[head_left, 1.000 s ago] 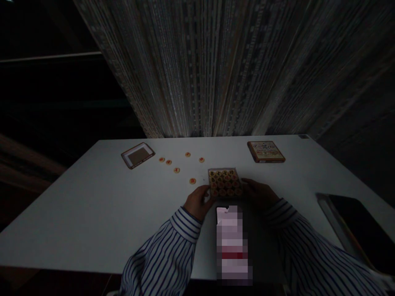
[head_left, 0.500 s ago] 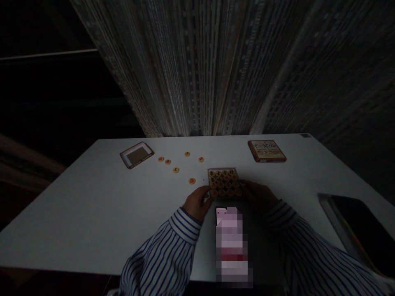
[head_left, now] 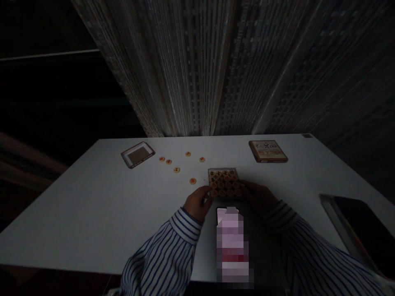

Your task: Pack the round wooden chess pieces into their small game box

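Between my hands is a small clear tray (head_left: 224, 183) filled with rows of round Chinese chess pieces, some with black characters and others with red. The fingers of my left hand (head_left: 197, 202) close on its near left corner. On the opposite side my right hand (head_left: 258, 195) grips the right edge; its fingers are partly in shadow. A loose red-marked chess piece (head_left: 193, 181) lies on the table just left of the tray. Farther off lie several more, among them one chess piece (head_left: 176, 169) and another chess piece (head_left: 202, 159).
A shallow open box lid (head_left: 138, 155) lies at the back left of the white table (head_left: 77, 209). The printed box part (head_left: 268, 151) rests at the back right. A lit phone (head_left: 231, 242), pixelated, is nearest me. A dark device (head_left: 361, 226) sits at right. Curtains (head_left: 197, 74) hang behind.
The view has shifted very slightly. Both hands stay on the tray, and the pieces lie where they were.
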